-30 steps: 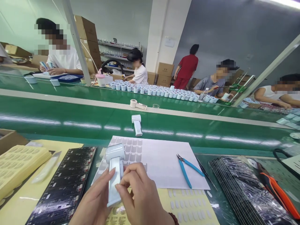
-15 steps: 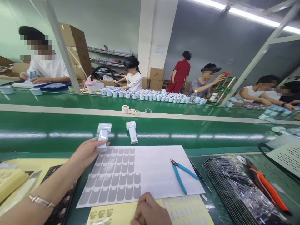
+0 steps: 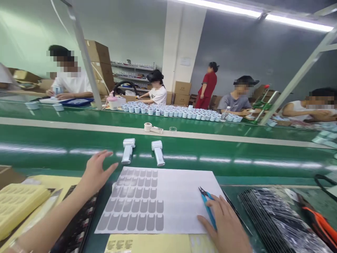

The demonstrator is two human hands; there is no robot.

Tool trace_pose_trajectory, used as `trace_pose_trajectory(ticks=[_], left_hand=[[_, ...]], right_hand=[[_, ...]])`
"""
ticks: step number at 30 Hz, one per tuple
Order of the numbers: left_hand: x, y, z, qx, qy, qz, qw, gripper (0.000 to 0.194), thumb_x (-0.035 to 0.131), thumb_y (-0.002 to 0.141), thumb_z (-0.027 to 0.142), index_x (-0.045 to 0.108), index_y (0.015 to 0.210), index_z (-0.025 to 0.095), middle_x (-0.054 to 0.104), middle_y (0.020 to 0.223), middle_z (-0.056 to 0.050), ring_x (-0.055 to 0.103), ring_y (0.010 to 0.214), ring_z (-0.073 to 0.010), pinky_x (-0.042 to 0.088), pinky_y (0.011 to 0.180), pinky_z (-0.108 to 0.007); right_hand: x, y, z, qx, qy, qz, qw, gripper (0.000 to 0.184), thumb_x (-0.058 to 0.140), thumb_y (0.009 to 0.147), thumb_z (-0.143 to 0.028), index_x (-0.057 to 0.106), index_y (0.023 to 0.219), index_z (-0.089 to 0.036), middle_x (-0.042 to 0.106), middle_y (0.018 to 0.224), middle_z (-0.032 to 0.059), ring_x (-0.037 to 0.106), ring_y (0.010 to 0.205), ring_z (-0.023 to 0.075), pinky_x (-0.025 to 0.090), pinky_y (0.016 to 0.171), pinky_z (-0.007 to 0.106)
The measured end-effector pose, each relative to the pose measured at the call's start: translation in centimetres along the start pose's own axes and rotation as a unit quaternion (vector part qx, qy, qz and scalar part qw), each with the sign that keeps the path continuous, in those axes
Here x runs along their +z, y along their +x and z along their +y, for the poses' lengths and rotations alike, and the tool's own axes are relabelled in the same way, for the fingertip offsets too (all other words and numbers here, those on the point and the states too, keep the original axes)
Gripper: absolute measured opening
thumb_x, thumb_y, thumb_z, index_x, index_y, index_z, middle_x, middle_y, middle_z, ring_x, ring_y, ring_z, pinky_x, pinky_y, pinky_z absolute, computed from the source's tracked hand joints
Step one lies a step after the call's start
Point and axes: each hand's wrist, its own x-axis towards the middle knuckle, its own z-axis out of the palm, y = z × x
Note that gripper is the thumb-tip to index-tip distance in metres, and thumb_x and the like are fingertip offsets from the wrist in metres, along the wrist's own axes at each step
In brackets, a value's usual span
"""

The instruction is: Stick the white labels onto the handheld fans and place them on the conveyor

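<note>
My left hand [image 3: 96, 172] hovers open just left of a white handheld device [image 3: 128, 150] lying on the green conveyor belt [image 3: 52, 147]. A second white device [image 3: 158, 152] lies beside it to the right. My right hand [image 3: 228, 226] rests on the blue-handled cutters [image 3: 207, 205] at the right edge of a white sheet [image 3: 179, 196] carrying rows of grey stickers [image 3: 137, 202]. Whether the fingers grip the cutters is unclear.
A yellow tray [image 3: 18, 202] and a black strip tray [image 3: 76, 225] lie at left. Shiny black strips [image 3: 273, 221] and an orange-handled tool [image 3: 318, 221] lie at right. A tape roll [image 3: 147, 127] sits farther on the belt. Several people work across the line behind rows of white cups [image 3: 179, 113].
My left hand carried the white device from in front of me onto the belt, let go and drew back. My right hand moved right onto the blue cutters.
</note>
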Motion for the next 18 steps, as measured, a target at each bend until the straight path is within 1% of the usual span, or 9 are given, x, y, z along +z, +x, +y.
trace_pose_trajectory(ticks=[1, 3, 4, 5, 7, 10, 13, 16, 18], left_hand=[[-0.8, -1.7, -0.7, 0.0, 0.024, 0.004, 1.0, 0.072, 0.047, 0.079, 0.053, 0.059, 0.128, 0.001, 0.047, 0.151, -0.03, 0.043, 0.143, -0.0411, 0.032, 0.119, -0.053], [-1.8, -5.3, -2.5, -0.021, 0.069, 0.021, 0.997, 0.083, 0.045, 0.072, 0.059, 0.058, 0.128, -0.001, 0.044, 0.15, -0.035, 0.041, 0.142, -0.049, 0.029, 0.118, -0.062], [-2.0, -6.9, -3.5, -0.037, 0.09, 0.025, 0.995, 0.086, 0.044, 0.072, 0.061, 0.057, 0.128, -0.003, 0.045, 0.149, -0.037, 0.04, 0.141, -0.0541, 0.027, 0.115, -0.069], [-1.9, -8.4, -4.5, -0.054, 0.118, 0.018, 0.991, 0.087, 0.041, 0.075, 0.063, 0.056, 0.13, -0.002, 0.044, 0.15, -0.037, 0.038, 0.142, -0.056, 0.026, 0.113, -0.074], [-1.3, -10.5, -6.3, -0.081, 0.189, 0.004, 0.979, 0.091, 0.036, 0.078, 0.067, 0.052, 0.136, -0.001, 0.039, 0.156, -0.036, 0.039, 0.141, -0.057, 0.03, 0.111, -0.074], [-0.4, -11.8, -7.6, -0.084, 0.269, 0.021, 0.959, 0.088, 0.035, 0.082, 0.063, 0.047, 0.142, 0.0, 0.037, 0.158, -0.034, 0.052, 0.13, -0.0554, 0.038, 0.106, -0.071], [-0.4, -11.8, -6.9, -0.073, 0.263, 0.011, 0.962, 0.08, 0.035, 0.088, 0.055, 0.044, 0.146, 0.0, 0.044, 0.154, -0.034, 0.056, 0.129, -0.0514, 0.044, 0.102, -0.067], [-1.1, -11.6, -5.7, -0.084, 0.209, 0.054, 0.973, 0.073, 0.029, 0.095, 0.053, 0.047, 0.144, 0.002, 0.049, 0.151, -0.031, 0.053, 0.132, -0.0491, 0.045, 0.103, -0.066], [-1.8, -11.9, -5.2, -0.064, 0.16, 0.107, 0.979, 0.075, 0.035, 0.093, 0.06, 0.048, 0.142, 0.004, 0.05, 0.149, -0.03, 0.05, 0.134, -0.0496, 0.043, 0.106, -0.067]], right_hand=[[0.3, -0.3, 0.5, -0.005, -0.004, 0.001, 1.0, 0.047, 0.031, 0.107, -0.057, 0.061, 0.098, -0.022, 0.075, 0.104, 0.0154, 0.074, 0.097, 0.0345, 0.058, 0.079, 0.05], [0.8, -0.8, 1.0, -0.002, -0.012, 0.002, 1.0, 0.048, 0.026, 0.109, -0.053, 0.06, 0.099, -0.02, 0.073, 0.101, 0.0158, 0.075, 0.09, 0.0302, 0.059, 0.077, 0.046], [1.0, -1.0, 1.0, 0.004, -0.021, 0.004, 1.0, 0.049, 0.025, 0.109, -0.052, 0.059, 0.098, -0.019, 0.072, 0.102, 0.0169, 0.075, 0.089, 0.0297, 0.059, 0.075, 0.045], [1.1, -1.2, 1.1, 0.013, -0.032, 0.003, 0.999, 0.049, 0.025, 0.109, -0.052, 0.059, 0.097, -0.019, 0.071, 0.105, 0.0186, 0.075, 0.091, 0.0302, 0.059, 0.074, 0.044], [1.3, -1.3, 1.1, 0.02, -0.045, -0.007, 0.999, 0.048, 0.026, 0.107, -0.05, 0.061, 0.093, -0.019, 0.069, 0.11, 0.0215, 0.074, 0.096, 0.0324, 0.06, 0.074, 0.045], [2.0, -1.3, 1.3, 0.019, -0.041, -0.032, 0.998, 0.041, 0.03, 0.103, -0.038, 0.063, 0.086, -0.019, 0.07, 0.108, 0.0217, 0.072, 0.095, 0.0344, 0.059, 0.079, 0.049], [2.7, -1.1, 2.1, 0.091, -0.015, -0.065, 0.994, 0.041, 0.032, 0.097, -0.035, 0.067, 0.085, -0.018, 0.072, 0.106, 0.0216, 0.07, 0.094, 0.0357, 0.058, 0.08, 0.051], [2.2, -0.3, 2.6, 0.188, 0.064, -0.055, 0.978, 0.053, 0.031, 0.098, -0.053, 0.069, 0.086, -0.019, 0.072, 0.107, 0.0218, 0.069, 0.095, 0.0377, 0.058, 0.082, 0.055], [1.1, 0.7, 1.3, 0.222, 0.168, -0.045, 0.959, 0.057, 0.038, 0.094, -0.068, 0.069, 0.084, -0.021, 0.072, 0.108, 0.0197, 0.07, 0.099, 0.0369, 0.058, 0.087, 0.053]])
